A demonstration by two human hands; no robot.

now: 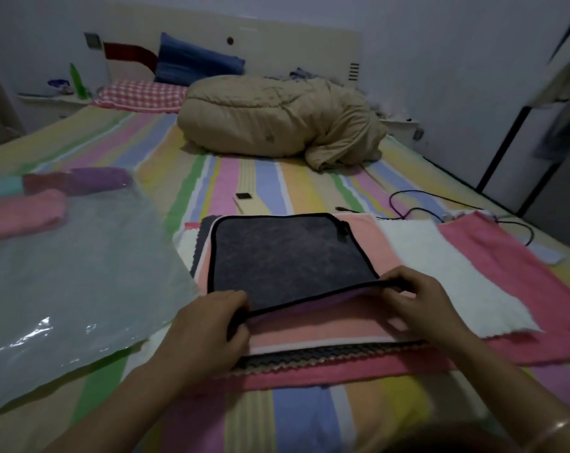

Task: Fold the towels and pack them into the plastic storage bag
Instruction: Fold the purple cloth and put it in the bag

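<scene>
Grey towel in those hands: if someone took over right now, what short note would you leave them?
The left grip and right grip each pinch the near edge of the grey towel, lifted slightly off the flat towel stack. The plastic bag lies to the left; folded towels sit at its far end, whether inside is unclear. Remaining: fold grey towel and stack, pack everything.
</scene>
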